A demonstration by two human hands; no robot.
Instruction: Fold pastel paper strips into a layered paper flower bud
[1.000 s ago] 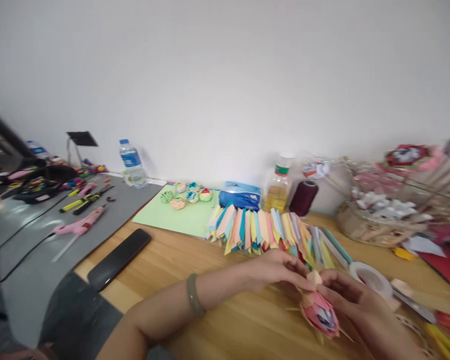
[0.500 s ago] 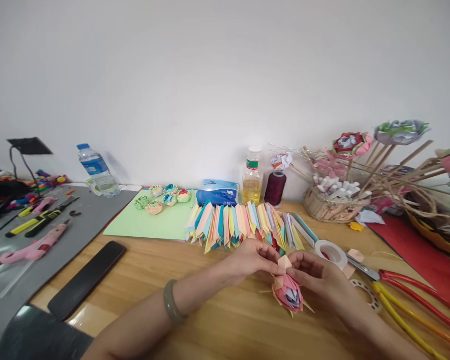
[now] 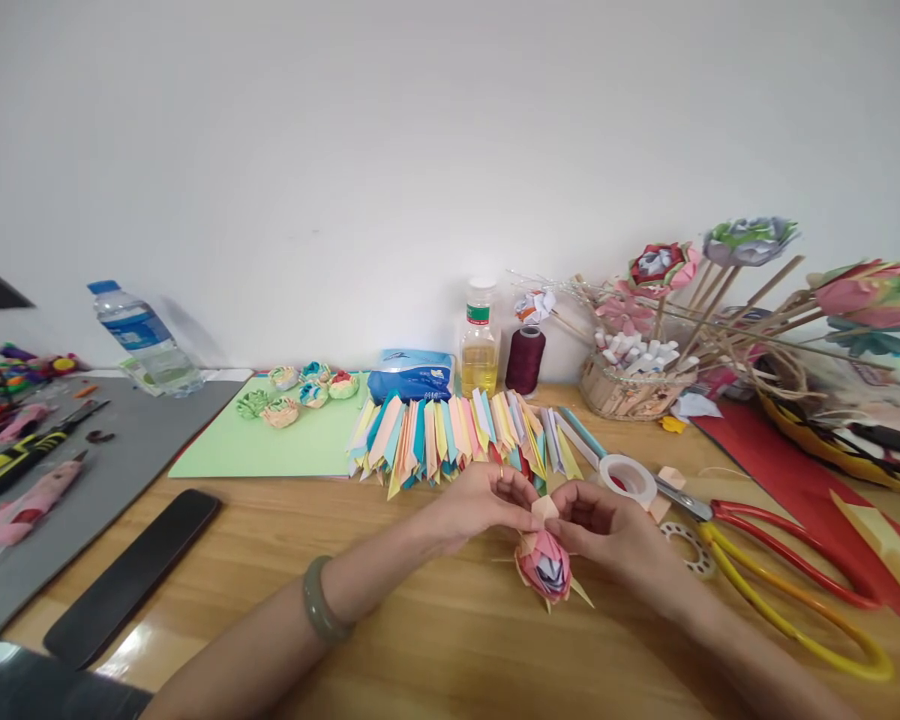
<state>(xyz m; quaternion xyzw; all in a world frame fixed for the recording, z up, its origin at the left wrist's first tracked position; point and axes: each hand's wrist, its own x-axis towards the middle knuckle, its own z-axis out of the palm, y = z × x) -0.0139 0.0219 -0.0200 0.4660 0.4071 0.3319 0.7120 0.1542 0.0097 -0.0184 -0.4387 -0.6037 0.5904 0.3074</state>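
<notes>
A pink paper flower (image 3: 544, 566) with a purple and white centre and pale pointed petals hangs between both hands over the wooden table. My left hand (image 3: 493, 500) pinches its pale upper petal from the left, fingers closed. From the right, my right hand (image 3: 598, 518) grips the same part with thumb and fingers. Just behind the hands lies a long row of folded paper strips (image 3: 450, 435) in many colours. The fingertips cover part of the pale petal.
Right of my hands are a tape roll (image 3: 628, 481), scissors (image 3: 795, 545) and a white ring (image 3: 688, 549). A basket (image 3: 634, 392) holds paper flowers. Behind stand a thread spool (image 3: 526, 361) and an oil bottle (image 3: 480, 345). A black phone-like slab (image 3: 133, 575) lies left.
The view has turned slightly to the right, so everything appears shifted left. Both hands keep their hold on the paper flower, with little change in their grip.
</notes>
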